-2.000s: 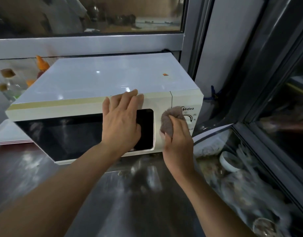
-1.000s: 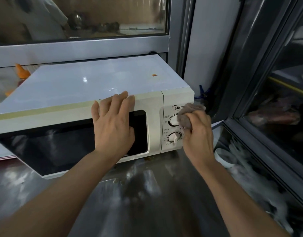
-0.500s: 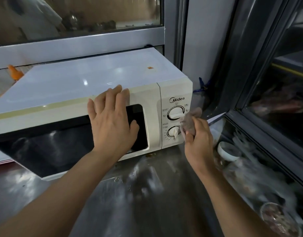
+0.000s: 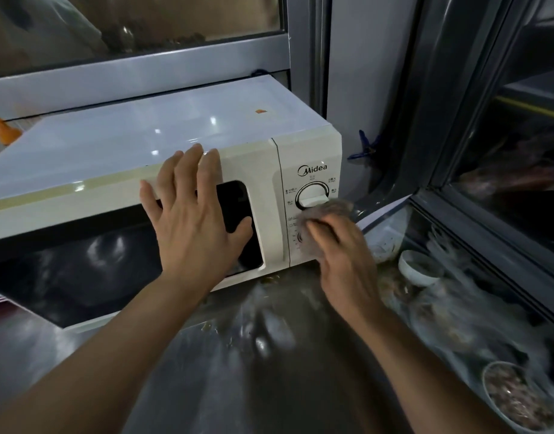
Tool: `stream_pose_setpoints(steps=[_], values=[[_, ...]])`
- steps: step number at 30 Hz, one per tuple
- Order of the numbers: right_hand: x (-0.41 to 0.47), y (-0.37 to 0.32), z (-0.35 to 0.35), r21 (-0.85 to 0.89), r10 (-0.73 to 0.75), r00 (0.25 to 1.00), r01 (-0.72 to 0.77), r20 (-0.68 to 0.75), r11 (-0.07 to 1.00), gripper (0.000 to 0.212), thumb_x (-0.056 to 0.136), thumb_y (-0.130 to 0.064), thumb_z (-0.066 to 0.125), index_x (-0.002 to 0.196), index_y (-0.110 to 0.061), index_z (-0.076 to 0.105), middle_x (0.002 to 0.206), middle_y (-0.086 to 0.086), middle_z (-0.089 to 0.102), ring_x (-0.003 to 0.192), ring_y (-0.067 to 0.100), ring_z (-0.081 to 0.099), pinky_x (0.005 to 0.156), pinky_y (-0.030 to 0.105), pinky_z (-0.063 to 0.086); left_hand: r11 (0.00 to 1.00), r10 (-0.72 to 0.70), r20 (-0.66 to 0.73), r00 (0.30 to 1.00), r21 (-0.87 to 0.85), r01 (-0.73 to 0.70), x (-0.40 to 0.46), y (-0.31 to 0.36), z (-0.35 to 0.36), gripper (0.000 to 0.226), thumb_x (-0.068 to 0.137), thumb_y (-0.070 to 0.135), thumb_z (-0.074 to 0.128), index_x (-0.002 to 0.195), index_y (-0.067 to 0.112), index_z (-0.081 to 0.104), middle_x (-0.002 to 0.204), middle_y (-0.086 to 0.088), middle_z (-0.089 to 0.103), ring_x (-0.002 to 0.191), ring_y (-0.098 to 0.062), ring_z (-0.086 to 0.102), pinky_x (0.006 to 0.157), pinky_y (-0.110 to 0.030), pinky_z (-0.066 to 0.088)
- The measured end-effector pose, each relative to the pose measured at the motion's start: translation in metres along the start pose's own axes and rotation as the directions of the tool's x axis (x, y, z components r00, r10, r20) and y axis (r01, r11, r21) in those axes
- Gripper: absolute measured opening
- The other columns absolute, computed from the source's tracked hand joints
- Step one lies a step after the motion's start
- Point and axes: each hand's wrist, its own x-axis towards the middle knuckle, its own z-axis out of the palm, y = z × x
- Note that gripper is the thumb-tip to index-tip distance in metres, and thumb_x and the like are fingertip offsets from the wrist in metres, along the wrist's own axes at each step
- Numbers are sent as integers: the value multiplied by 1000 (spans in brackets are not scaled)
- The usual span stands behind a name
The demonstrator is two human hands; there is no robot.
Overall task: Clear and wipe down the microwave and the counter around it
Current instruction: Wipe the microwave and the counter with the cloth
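A cream Midea microwave (image 4: 163, 133) stands on a steel counter (image 4: 244, 371), its dark door shut. My left hand (image 4: 194, 223) lies flat with straight fingers on the door's right end and top edge. My right hand (image 4: 341, 255) grips a crumpled grey-brown cloth (image 4: 332, 211) and holds it against the control panel, over the lower knob. The upper knob (image 4: 311, 195) shows just above the cloth. The cloth and hand are blurred.
Crumbs (image 4: 269, 280) lie on the counter under the microwave's front edge. To the right, behind glass, sit a white bowl (image 4: 419, 267) and a bowl of food (image 4: 519, 399). A blue clip (image 4: 363, 148) hangs beside the microwave. Window frame (image 4: 138, 76) runs behind.
My right hand with the cloth has swept from the top of the control panel, off its right edge, and back onto the lower knob. My left hand has stayed on the door.
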Motion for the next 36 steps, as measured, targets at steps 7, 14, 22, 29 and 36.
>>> stream_pose_setpoints(steps=[7,14,22,29,36], values=[[0,-4,3,112,129,990,-123,-55,986,45,79,14,58,122,1,59,123,15,54,116,25,48,104,6,26,1000,-15,-18,1000,-10,15,1,2,2,85,66,41,68,139,16,35,145,-11,33,136,-35,22,108,-63,14],[-2,-3,4,117,72,995,-64,-64,991,42,82,8,57,123,-3,60,125,11,55,116,24,50,101,36,45,1000,11,-13,1000,9,-11,0,-1,2,86,66,38,72,141,16,34,146,-11,32,137,-34,22,108,-61,15],[-1,-45,10,229,121,990,-102,-74,968,41,82,12,55,122,1,60,124,11,58,117,26,50,103,23,38,1000,22,0,1000,3,-22,0,-4,1,89,65,35,72,142,18,31,148,-8,31,138,-32,20,109,-58,12],[5,-69,7,507,270,963,-223,-21,833,58,87,9,44,142,-10,39,147,2,39,138,11,31,112,11,19,999,35,-7,999,-1,-35,0,-5,1,87,65,32,72,142,18,32,147,-9,32,137,-33,23,109,-61,16],[-23,-65,28,472,304,945,-323,119,820,63,91,6,43,148,-16,27,154,-6,25,144,7,17,118,29,22,999,31,-17,999,17,-31,0,-6,4,86,66,31,70,142,18,30,147,-8,31,137,-32,22,109,-60,14]])
